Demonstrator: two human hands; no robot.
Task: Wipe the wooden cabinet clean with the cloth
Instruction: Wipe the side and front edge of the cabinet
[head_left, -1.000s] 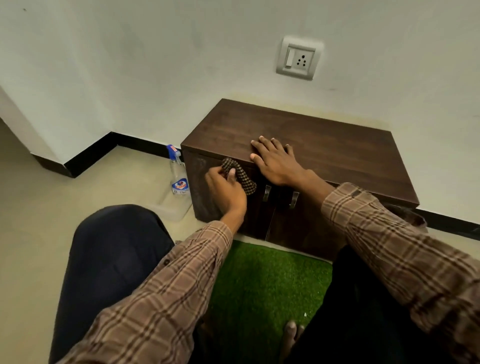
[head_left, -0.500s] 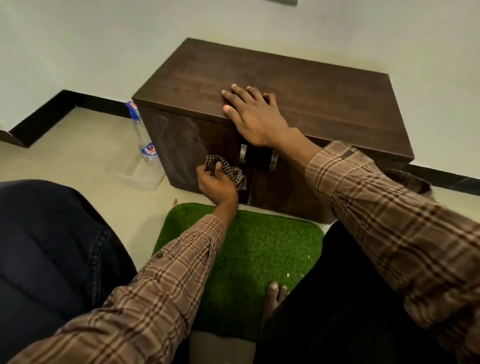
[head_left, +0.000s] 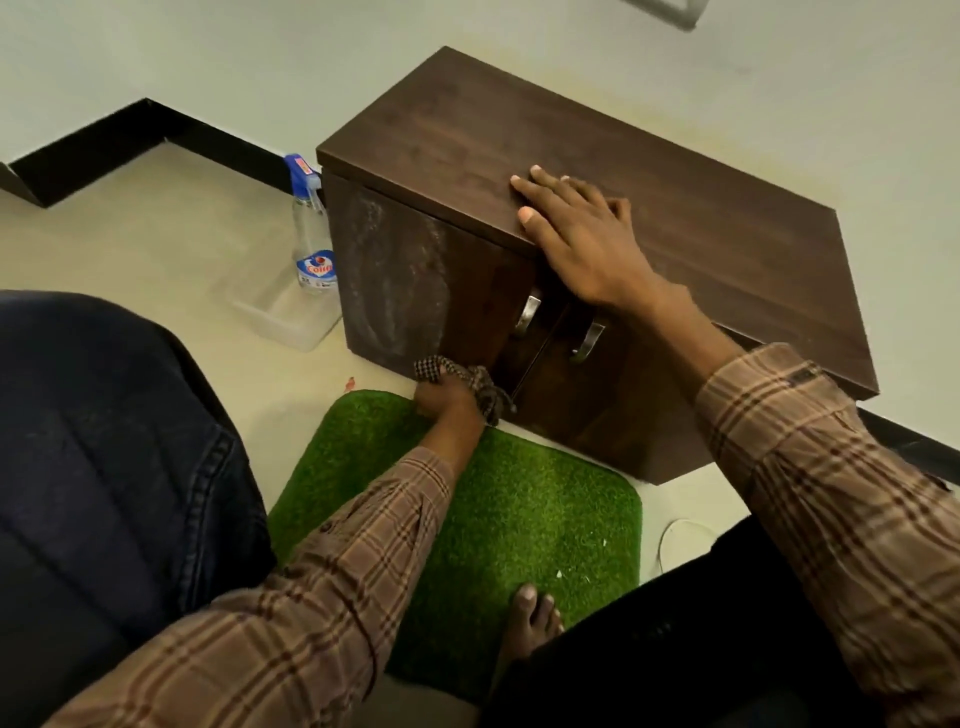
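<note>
My left hand (head_left: 451, 397) is down at the bottom edge of the wooden cabinet (head_left: 675, 208), fingers closed tight around the checked cloth (head_left: 475, 384), which is bunched up and pressed against the foot of the left door, right where the door meets the floor. Part of the cloth trails out to the right of my knuckles, next to the gap between the two doors. My right hand (head_left: 582, 244) lies flat and spread on the cabinet's top, palm down, fingers pointing toward the front left corner, thumb hanging over the front edge — it grips nothing, just rests there. The two hands are well apart, one on top and one at the base.

The cabinet stands on the floor against the pale wall, its dark top bare apart from my hand. The left door shows a cloudy, streaky patch (head_left: 400, 275) across its left half. Two metal handles (head_left: 527, 314) sit side by side at the middle of the doors, just under my right wrist.

Just left of the cabinet stands a clear spray bottle (head_left: 310, 228) with a blue top, in a shallow clear tray (head_left: 280, 317). A green grass-like mat (head_left: 498, 525) lies in front of the cabinet — my left forearm crosses over it, and my bare toes (head_left: 530, 613) rest on its near edge.
</note>
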